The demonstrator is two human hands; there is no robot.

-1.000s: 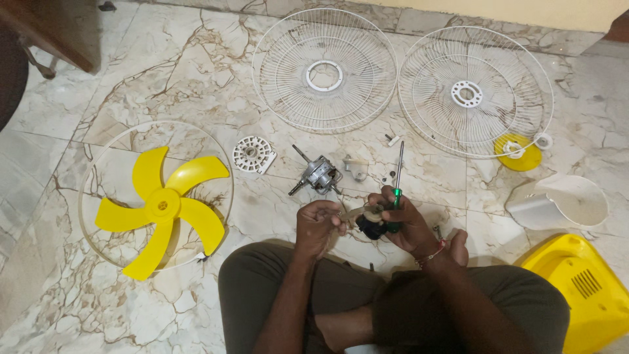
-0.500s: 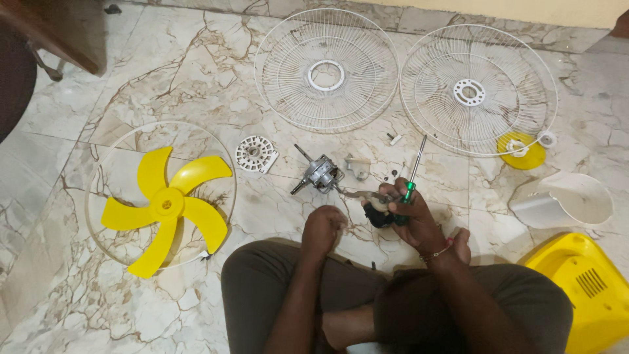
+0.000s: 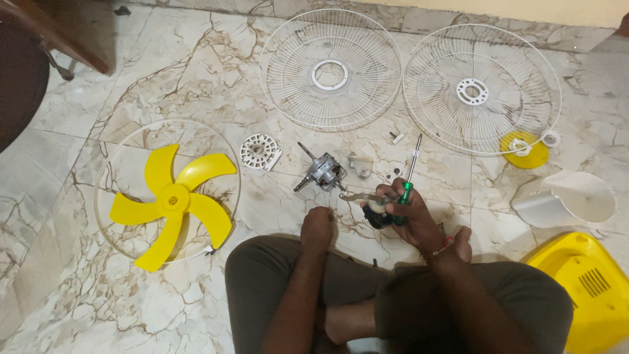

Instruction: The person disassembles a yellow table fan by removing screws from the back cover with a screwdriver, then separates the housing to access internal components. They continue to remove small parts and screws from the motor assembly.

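I sit cross-legged on a marble floor among fan parts. My right hand [image 3: 406, 213] grips a green-handled screwdriver [image 3: 410, 172], shaft pointing away from me, together with a small black and white part [image 3: 379, 215]. My left hand [image 3: 318, 226] is closed in a loose fist beside it, resting near my knee; nothing shows in it. A grey fan motor [image 3: 323, 174] with its shaft lies just beyond both hands.
Two white wire fan guards [image 3: 331, 69] [image 3: 481, 88] lie at the back. A yellow fan blade [image 3: 171, 202] rests inside a white ring at left. A round white vented plate [image 3: 260, 152], a yellow cap [image 3: 524, 151], a white housing [image 3: 563, 200] and a yellow base [image 3: 590, 288] are around.
My left hand has drawn back from the small part and closed near my knee. My right hand has tipped the screwdriver slightly to the right.
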